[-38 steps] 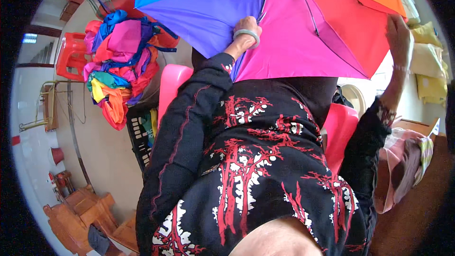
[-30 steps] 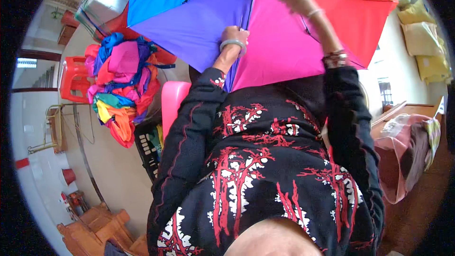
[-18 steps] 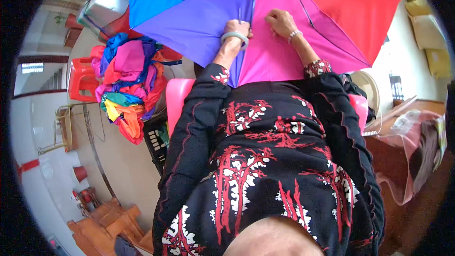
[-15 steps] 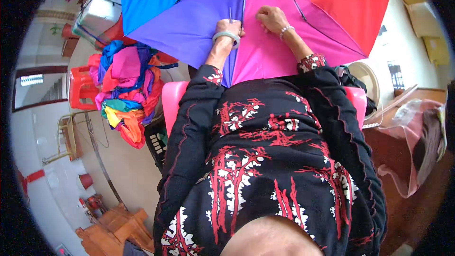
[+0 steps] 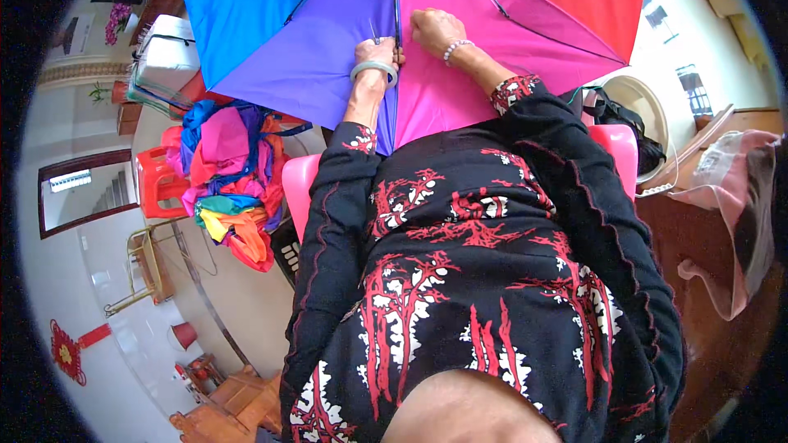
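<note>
Umbrella canopy (image 5: 345,41), opened wide in panels of blue, purple, magenta and red, spreads across my lap and fills the upper part of the view as I sit in a pink plastic chair (image 5: 297,189). My left hand (image 5: 376,53), a pale bangle on its wrist, is closed on the seam where the purple panel meets the magenta one, and a thin metal tool juts up from its fingers; what kind of tool I cannot tell. My right hand (image 5: 432,30), a bead bracelet on its wrist, is curled shut just beside it, pinching the same seam from the magenta side. The two hands nearly touch.

By my reckoning the cloth is light, thin and slippery, ready to slide unless pinched firmly, while the dark ribs (image 5: 492,2) beneath it are stiff yet slender and could bend if forced. The surest hold looks to be right at the seam over a rib, where fabric and frame meet.

To my left a heap of bright folded canopies (image 5: 230,180) rests by a red stool (image 5: 158,184); to my right lie a pale round basin (image 5: 648,127) and a pinkish plastic bag (image 5: 730,197).
</note>
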`<state>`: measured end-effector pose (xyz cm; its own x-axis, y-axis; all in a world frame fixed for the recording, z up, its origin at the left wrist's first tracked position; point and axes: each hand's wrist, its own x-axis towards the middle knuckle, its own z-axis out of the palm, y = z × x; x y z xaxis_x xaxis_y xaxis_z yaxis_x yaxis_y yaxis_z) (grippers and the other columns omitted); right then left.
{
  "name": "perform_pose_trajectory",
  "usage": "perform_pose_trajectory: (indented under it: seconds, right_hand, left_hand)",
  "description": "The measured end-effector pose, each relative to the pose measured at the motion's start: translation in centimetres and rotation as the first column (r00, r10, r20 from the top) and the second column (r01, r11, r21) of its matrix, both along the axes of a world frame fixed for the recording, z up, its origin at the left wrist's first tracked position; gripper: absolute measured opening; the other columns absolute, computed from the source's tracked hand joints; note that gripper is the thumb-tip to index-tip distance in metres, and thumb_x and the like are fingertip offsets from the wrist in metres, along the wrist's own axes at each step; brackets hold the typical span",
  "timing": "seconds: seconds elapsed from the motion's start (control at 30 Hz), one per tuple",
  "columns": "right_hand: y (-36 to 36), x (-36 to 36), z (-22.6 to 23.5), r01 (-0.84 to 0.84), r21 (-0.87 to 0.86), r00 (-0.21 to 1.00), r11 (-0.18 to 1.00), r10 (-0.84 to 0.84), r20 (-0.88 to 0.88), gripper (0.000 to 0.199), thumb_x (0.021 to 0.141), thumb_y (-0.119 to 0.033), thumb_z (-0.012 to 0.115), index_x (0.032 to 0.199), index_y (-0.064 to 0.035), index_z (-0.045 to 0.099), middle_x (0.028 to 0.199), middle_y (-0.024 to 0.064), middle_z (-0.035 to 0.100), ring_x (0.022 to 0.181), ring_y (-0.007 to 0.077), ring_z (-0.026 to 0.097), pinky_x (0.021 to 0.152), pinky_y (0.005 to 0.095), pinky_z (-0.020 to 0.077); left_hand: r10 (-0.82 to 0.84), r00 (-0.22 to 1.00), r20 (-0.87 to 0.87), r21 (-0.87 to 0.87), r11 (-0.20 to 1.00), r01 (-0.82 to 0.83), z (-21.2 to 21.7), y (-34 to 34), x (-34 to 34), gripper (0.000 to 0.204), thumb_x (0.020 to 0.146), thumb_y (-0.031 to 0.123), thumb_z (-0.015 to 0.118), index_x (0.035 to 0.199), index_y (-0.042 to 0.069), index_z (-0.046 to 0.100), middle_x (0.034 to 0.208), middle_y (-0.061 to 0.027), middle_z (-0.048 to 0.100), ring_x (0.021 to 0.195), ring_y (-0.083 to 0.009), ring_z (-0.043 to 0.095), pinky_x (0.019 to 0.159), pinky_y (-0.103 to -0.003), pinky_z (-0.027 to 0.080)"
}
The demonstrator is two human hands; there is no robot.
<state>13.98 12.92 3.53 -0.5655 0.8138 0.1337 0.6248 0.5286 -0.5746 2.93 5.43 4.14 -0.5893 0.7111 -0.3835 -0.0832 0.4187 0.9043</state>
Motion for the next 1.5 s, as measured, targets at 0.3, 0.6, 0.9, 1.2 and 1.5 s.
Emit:
perform_pose_trajectory:
  seconds: [0.3,0.6,0.9,1.2,1.5]
  right_hand:
    - [-1.0,0.4,0.6,-0.166,-0.048,0.976,0.985,0.171,0.132,0.018,0.075,-0.016,0.043,0.083,-0.0076,0.058,0.085,0.0158,0.060,0.083,0.0307,0.058,0.068,0.0412,0.0473]
    - [-0.8,-0.4,-0.1,-0.159,-0.075,0.982,0.984,0.165,0.089,0.018,0.074,-0.016,0.046,0.084,-0.0086,0.060,0.084,0.0164,0.060,0.082,0.0305,0.058,0.069,0.0397,0.0470]
    - [-0.6,-1.1,-1.2,-0.123,-0.208,0.990,0.970,0.106,-0.094,0.018,0.068,-0.014,0.053,0.082,-0.0063,0.061,0.081,0.0174,0.060,0.081,0.0311,0.058,0.072,0.0384,0.0457]
    - [-0.3,-1.1,-1.7,-0.138,-0.173,0.982,0.975,0.113,-0.149,0.018,0.068,-0.015,0.052,0.082,-0.0076,0.062,0.080,0.0160,0.060,0.077,0.0302,0.059,0.071,0.0391,0.0455]
    - [0.7,-0.2,-1.3,-0.161,-0.453,0.969,0.877,0.054,-0.241,0.013,0.077,-0.007,0.049,0.081,0.0003,0.058,0.060,0.0073,0.057,0.047,0.0118,0.055,0.040,0.0240,0.0464]
  left_hand:
    - [-0.001,1.000,-0.012,0.005,1.000,0.001,-0.4,-0.4,0.1,0.012,0.074,0.010,0.053,0.064,0.003,0.053,0.055,-0.0062,0.054,0.039,-0.0115,0.047,0.031,-0.023,0.031]
    - [-0.032,0.999,0.015,0.012,0.999,0.032,-0.8,0.0,-0.7,0.014,0.073,0.008,0.052,0.060,0.003,0.053,0.055,-0.0078,0.055,0.041,-0.0141,0.052,0.032,-0.023,0.036]
    - [-0.025,0.986,0.165,0.093,0.996,0.009,-1.3,0.1,-1.3,0.014,0.074,0.009,0.057,0.066,-0.002,0.056,0.057,-0.0097,0.057,0.044,-0.0158,0.055,0.034,-0.023,0.040]
    - [-0.004,0.990,0.141,0.036,0.999,-0.001,-0.9,0.1,-0.7,0.013,0.075,0.009,0.055,0.069,-0.002,0.056,0.058,-0.0103,0.058,0.043,-0.0158,0.055,0.033,-0.023,0.039]
    - [0.090,0.989,0.115,0.011,0.996,-0.092,-0.7,0.3,-0.3,0.012,0.075,0.007,0.050,0.068,-0.003,0.051,0.058,-0.0128,0.056,0.041,-0.0172,0.054,0.031,-0.024,0.038]
